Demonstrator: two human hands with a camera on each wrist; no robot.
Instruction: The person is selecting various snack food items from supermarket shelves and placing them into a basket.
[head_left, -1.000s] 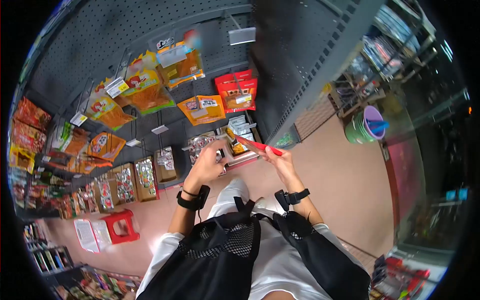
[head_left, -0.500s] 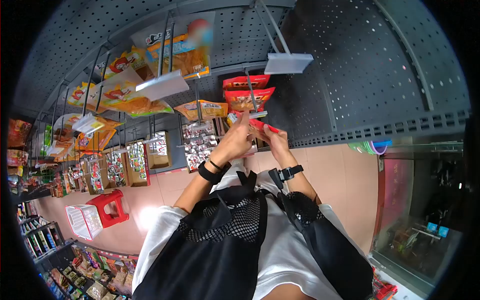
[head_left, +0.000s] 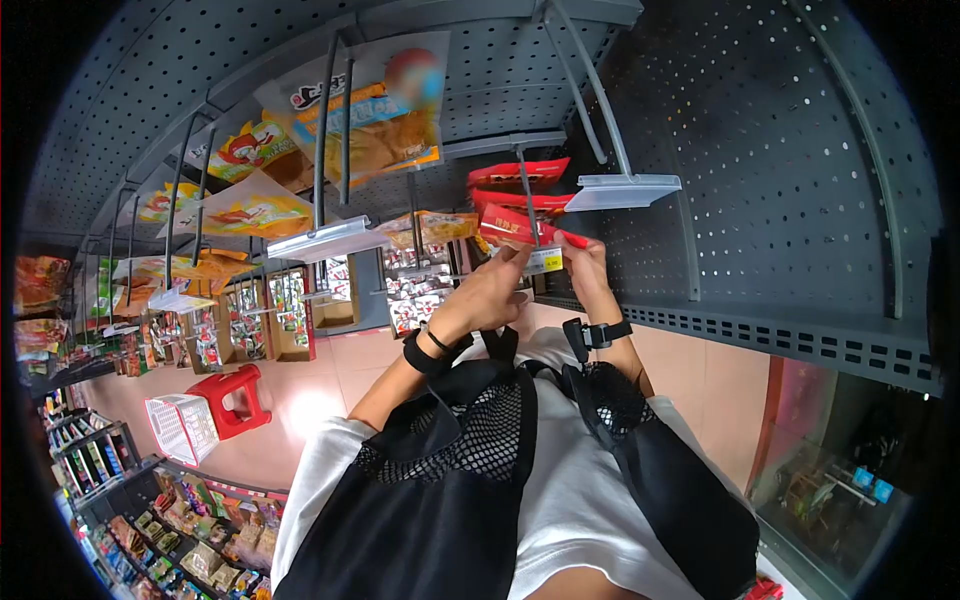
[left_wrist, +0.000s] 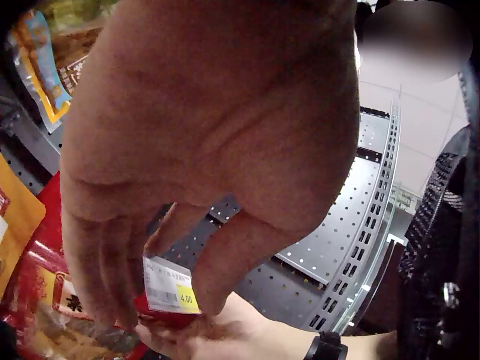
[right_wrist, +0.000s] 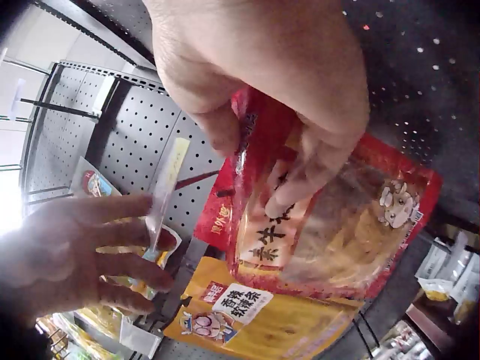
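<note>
My right hand (head_left: 585,262) grips a red snack packet (head_left: 520,228) by its top edge, up against a metal peg hook (head_left: 528,195) on the pegboard. In the right wrist view the thumb and fingers of my right hand (right_wrist: 259,169) pinch the red packet (right_wrist: 330,232), whose clear window shows the snack. My left hand (head_left: 500,285) is at the hook's tip, and its fingers (left_wrist: 105,292) and thumb hold the white-and-yellow price tag (left_wrist: 171,285). More red packets (head_left: 515,175) hang behind on the same hook.
A grey pegboard wall (head_left: 760,150) rises to the right, with a bare hook and its tag holder (head_left: 620,190) close to my hands. Yellow and orange snack bags (head_left: 250,210) hang to the left. A red stool (head_left: 235,395) and a white basket (head_left: 180,425) stand on the floor.
Both hands have risen from waist height to the peg hook, carrying the red packet up to it. My left hand has taken hold of the price tag. The view has moved closer to the pegboard.
</note>
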